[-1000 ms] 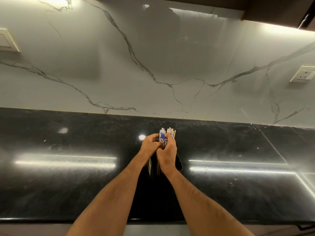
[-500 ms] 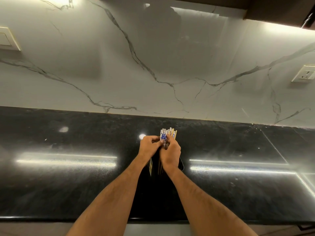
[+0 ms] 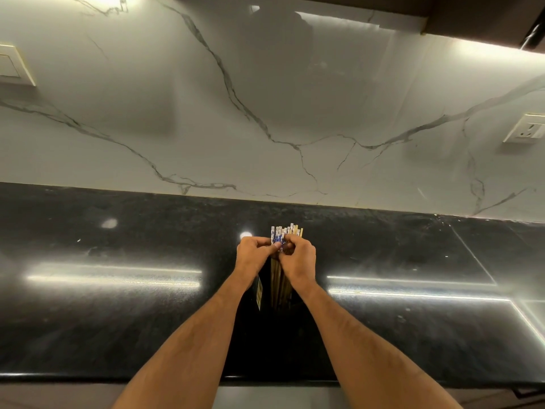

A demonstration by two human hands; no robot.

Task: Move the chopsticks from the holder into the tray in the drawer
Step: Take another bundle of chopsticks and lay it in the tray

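Both hands meet over the black counter (image 3: pixel 118 305), fingers wrapped around one bundle of chopsticks (image 3: pixel 278 278). The left hand (image 3: pixel 254 254) is curled tight on the left side of the bundle, thumb and fingertips pinched at the blue-and-white patterned ends. The right hand (image 3: pixel 298 259) is curled on the right side, fingers folded over the same ends — the two hands touch each other at the fingertips.

The chopsticks stand roughly upright, tops fanned a little above the hands, pale wooden shafts running down below the hands between the wrists. The lower ends go into a dark holder (image 3: pixel 259 293) that sits on the counter just under the hands; it is black against black, so its outline is hard to make out, only a small yellowish label on its left side shows clearly. Whether the chopstick tips touch the holder's bottom cannot be told.

Behind the holder, the white marble-look wall (image 3: pixel 265 98) with grey veins rises from the counter's back edge. On that wall, far left of the holder, a switch plate (image 3: pixel 13 66); far right, a socket (image 3: pixel 526 128). Bright light strips reflect on the counter either side of the holder. Drawer and tray — not in view.
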